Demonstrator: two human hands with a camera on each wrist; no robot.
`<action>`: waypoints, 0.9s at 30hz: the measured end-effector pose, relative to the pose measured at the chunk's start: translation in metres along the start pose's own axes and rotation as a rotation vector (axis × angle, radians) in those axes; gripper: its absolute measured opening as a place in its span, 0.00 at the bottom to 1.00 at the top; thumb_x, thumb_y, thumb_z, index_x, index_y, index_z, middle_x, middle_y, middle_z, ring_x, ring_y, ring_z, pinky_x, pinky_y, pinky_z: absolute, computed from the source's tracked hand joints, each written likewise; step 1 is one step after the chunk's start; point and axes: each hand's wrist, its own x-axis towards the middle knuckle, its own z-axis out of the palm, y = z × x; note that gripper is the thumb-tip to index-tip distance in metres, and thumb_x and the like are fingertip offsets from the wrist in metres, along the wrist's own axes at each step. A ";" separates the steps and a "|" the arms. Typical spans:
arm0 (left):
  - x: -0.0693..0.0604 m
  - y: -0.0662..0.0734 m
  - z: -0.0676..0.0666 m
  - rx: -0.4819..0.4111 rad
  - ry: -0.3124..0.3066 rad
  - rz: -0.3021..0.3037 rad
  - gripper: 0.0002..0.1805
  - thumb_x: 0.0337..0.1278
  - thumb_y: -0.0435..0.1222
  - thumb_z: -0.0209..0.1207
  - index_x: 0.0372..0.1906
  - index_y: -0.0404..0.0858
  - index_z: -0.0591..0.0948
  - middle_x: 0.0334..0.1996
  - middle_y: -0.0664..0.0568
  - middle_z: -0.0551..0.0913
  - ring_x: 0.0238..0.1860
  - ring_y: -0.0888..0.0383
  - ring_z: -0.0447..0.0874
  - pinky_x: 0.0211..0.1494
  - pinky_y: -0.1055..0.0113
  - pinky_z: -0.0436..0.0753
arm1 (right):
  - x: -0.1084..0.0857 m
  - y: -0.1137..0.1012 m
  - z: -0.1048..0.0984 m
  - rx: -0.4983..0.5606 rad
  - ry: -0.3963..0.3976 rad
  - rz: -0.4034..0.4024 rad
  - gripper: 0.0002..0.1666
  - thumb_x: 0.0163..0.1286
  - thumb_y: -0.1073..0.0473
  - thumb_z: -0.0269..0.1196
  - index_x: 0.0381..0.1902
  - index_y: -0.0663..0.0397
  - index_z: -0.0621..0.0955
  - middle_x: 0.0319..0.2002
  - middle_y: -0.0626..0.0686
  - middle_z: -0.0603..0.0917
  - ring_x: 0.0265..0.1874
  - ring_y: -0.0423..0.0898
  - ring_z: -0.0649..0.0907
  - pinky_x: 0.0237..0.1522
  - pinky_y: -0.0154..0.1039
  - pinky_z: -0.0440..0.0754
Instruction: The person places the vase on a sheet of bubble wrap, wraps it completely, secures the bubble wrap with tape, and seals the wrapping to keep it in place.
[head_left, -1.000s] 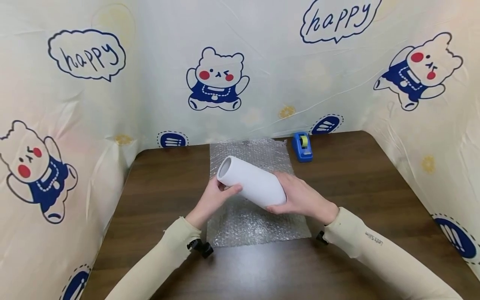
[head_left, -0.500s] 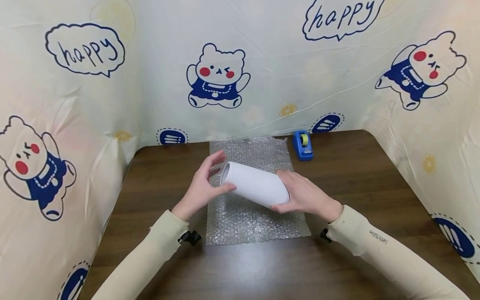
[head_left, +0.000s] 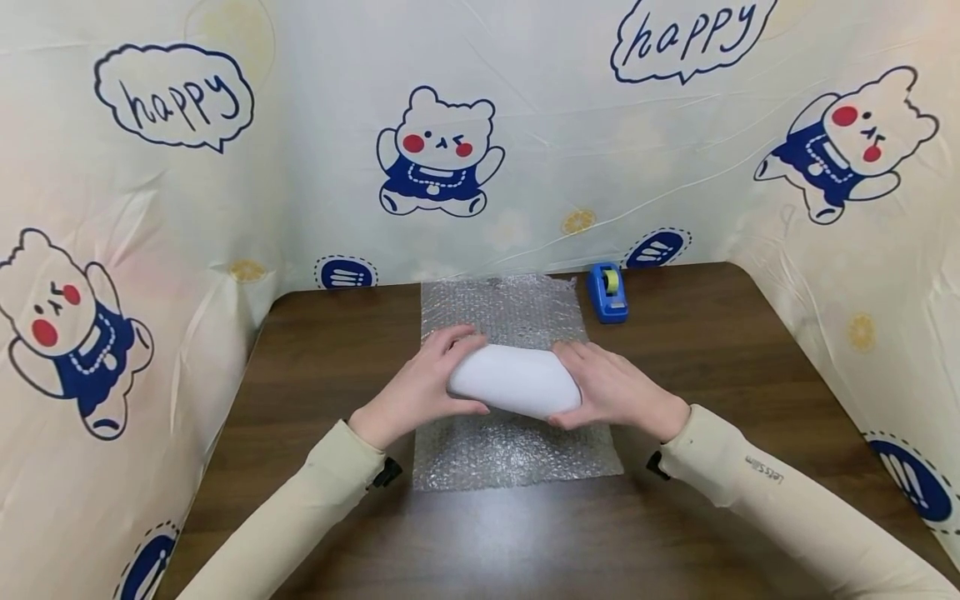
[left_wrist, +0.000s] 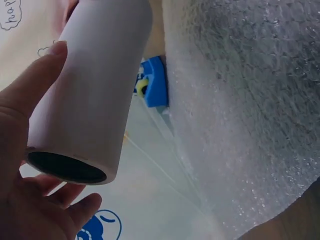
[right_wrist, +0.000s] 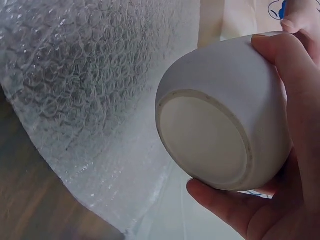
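White vessel (head_left: 513, 382) is gripped between thumb and fingers, by left hand (head_left: 420, 385) and right hand (head_left: 617, 392), over bubble wrap (head_left: 510, 454).

There are two hands (head_left: 423, 383) (head_left: 617, 393), one vase (head_left: 516, 380), one bubble-wrap sheet (head_left: 517, 458), one dispenser (head_left: 608, 295).
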 end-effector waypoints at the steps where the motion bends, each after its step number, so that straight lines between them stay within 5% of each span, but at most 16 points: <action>1: 0.000 0.000 0.001 0.010 -0.008 0.001 0.50 0.44 0.50 0.82 0.73 0.41 0.72 0.72 0.40 0.68 0.71 0.41 0.68 0.62 0.43 0.81 | 0.000 0.000 -0.001 -0.006 -0.003 -0.002 0.53 0.50 0.31 0.76 0.65 0.58 0.76 0.51 0.54 0.84 0.43 0.49 0.82 0.43 0.46 0.86; 13: -0.003 -0.007 0.014 0.035 -0.015 -0.004 0.47 0.48 0.48 0.80 0.73 0.41 0.73 0.66 0.44 0.75 0.65 0.46 0.74 0.63 0.47 0.80 | 0.002 0.000 -0.007 -0.094 -0.023 -0.032 0.54 0.47 0.28 0.75 0.63 0.57 0.77 0.51 0.55 0.84 0.42 0.50 0.83 0.39 0.46 0.86; 27: -0.008 -0.012 0.020 0.019 -0.002 -0.027 0.47 0.48 0.50 0.80 0.73 0.42 0.72 0.64 0.44 0.76 0.63 0.47 0.75 0.62 0.48 0.80 | 0.006 -0.001 -0.013 -0.087 -0.031 0.042 0.61 0.46 0.27 0.76 0.67 0.62 0.73 0.54 0.58 0.84 0.45 0.52 0.83 0.42 0.49 0.85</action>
